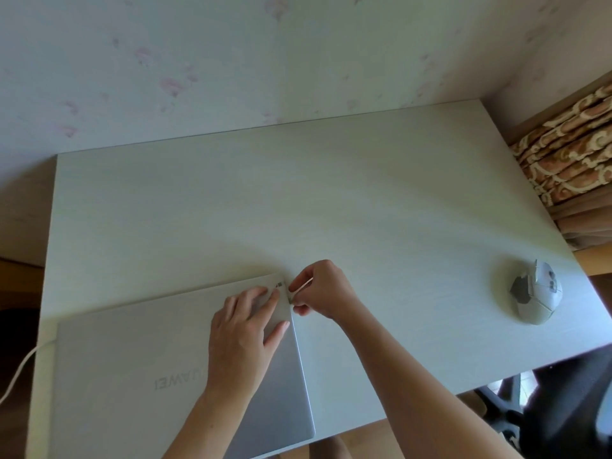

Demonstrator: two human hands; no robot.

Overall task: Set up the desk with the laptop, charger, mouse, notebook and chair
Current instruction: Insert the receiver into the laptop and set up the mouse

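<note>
Closed laptop [159,376] lies flat on the desk [298,200], down at seven o'clock in the view, lid up with the logo reading upside down from here. Left hand [243,339] is pressed flat on the lid, fingers spread and apart, gripping nothing, thumb out toward the laptop's right edge. Right hand [323,291] sits at the laptop's far right corner, roughly three o'clock from the left hand, fingertips pinched together on something small and pale against that edge. What the small piece is, can't tell; it is mostly hidden by the fingers.

White cable [20,369] runs off the laptop's left side at nine o'clock and drops past the desk edge; its far end is out of view. Whether it is plugged in or only touching the side is unclear.

Mouse [538,293], grey and white, rests on the desk well apart from the laptop, out at three o'clock near the right edge. Chair [569,402], dark, shows at five o'clock, tucked partly under the desk's near right corner.

Desk backs against the wall [231,61], pale with faint pink marks. A patterned curtain [569,150] hangs at two o'clock, just beyond the desk's right side.
</note>
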